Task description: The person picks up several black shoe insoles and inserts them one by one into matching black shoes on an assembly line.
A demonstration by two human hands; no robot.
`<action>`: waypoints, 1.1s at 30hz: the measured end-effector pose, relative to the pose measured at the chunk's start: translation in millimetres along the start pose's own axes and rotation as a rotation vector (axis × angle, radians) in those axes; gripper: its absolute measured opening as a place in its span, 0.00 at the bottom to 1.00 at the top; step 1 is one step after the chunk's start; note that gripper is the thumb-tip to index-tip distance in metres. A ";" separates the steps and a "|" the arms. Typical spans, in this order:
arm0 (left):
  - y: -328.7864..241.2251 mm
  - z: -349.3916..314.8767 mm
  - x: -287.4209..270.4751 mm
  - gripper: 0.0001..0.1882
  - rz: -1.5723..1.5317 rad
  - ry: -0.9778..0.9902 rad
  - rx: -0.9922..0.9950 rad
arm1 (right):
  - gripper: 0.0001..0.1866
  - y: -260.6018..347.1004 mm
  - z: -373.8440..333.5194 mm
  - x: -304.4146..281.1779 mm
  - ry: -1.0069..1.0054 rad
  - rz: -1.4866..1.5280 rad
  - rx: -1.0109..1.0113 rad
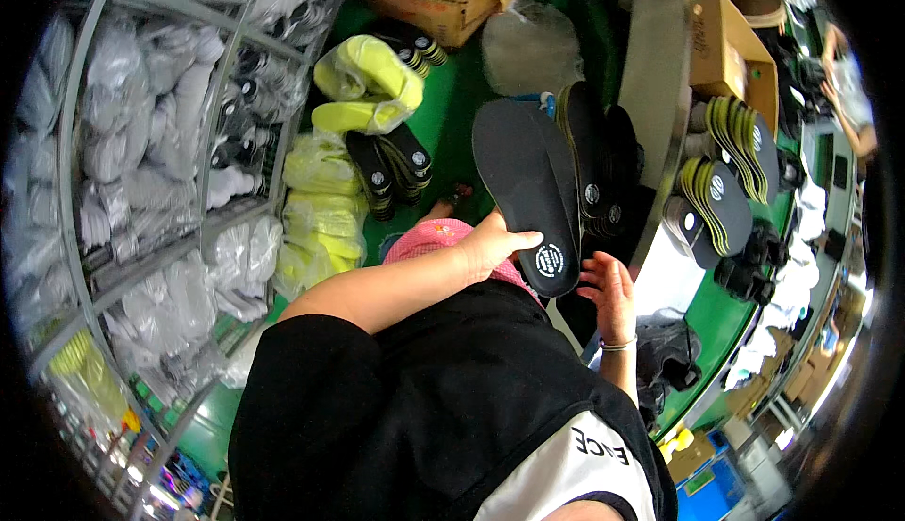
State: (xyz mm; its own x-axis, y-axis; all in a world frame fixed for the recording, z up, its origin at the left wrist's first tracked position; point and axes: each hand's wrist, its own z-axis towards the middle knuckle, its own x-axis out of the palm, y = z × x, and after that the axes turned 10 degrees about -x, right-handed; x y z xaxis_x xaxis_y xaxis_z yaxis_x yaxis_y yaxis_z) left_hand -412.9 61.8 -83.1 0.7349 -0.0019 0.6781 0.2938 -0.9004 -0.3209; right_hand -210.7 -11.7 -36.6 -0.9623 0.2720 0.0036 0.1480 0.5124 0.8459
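My left hand (492, 246) grips black shoe insoles (524, 167) near the heel end, thumb on top beside a round white print. At least two insoles overlap there, their toe ends pointing away from me. Just right of the heel, my right hand (611, 297) has its fingers stretched out and holds nothing; whether a fingertip touches the insole's edge I cannot tell. Close behind the held insoles stands a stack of black insoles (586, 148) with lime edges, partly covered by them.
At left, a metal rack (71, 134) bears plastic-bagged grey goods. Bagged lime pieces (325, 210) and black insoles (370, 174) lie beside it. On the right are further insole stacks (724, 208) and a cardboard box (716, 45). Another carton (424, 7) stands ahead; a person's arm (848, 115) shows far right.
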 end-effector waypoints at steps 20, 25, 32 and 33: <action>65.3 -24.8 -14.0 0.21 -0.280 -0.290 0.186 | 0.17 -31.3 31.0 49.5 0.403 0.339 0.300; 62.7 -40.7 -34.8 0.23 -0.389 -0.334 0.240 | 0.17 -35.6 36.4 70.4 0.497 0.195 0.285; 73.7 -62.5 -90.4 0.22 -0.377 -0.309 0.230 | 0.16 -71.5 33.8 124.5 0.600 0.050 0.182; 73.8 -66.4 -98.9 0.22 -0.434 -0.316 0.191 | 0.15 -80.5 35.2 131.6 0.588 0.051 0.181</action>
State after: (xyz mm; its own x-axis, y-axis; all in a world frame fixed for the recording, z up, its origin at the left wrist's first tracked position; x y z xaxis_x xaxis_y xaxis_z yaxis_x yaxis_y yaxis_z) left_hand -504.4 -33.3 -130.0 0.6610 0.5073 0.5530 0.6933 -0.6949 -0.1912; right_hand -341.3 11.5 -123.0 -0.9100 -0.1682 0.3789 0.1843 0.6545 0.7332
